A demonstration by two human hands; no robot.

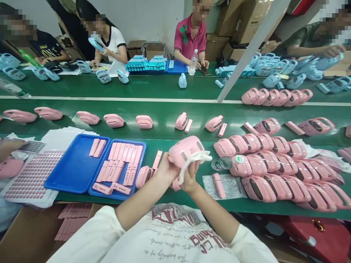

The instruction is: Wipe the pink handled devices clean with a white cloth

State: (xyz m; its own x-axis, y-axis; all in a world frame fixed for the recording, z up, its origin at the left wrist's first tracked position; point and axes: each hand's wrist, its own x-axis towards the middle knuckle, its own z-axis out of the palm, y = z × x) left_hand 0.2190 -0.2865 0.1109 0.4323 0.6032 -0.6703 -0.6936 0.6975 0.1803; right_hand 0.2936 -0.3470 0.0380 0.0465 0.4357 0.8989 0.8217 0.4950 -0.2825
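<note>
Above the bench (153, 145), the left hand (165, 167) curls round a case (184, 147), presumably to steady it; the right hand (189, 179) pinches a cloth (195, 157) (contact with the case unclear).

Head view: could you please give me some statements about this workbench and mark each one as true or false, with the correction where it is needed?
1. The left hand holds a pink device. True.
2. The right hand holds a screwdriver. False: it holds a white cloth.
3. The left blue tray contains more pink bars than the right blue tray. False: the left one contains fewer.
4. A single pink bar lies on clear wrap, to the right of the hands. True.
5. The bottle near the person in the magenta shirt lies on its side. False: it stands upright.
</note>
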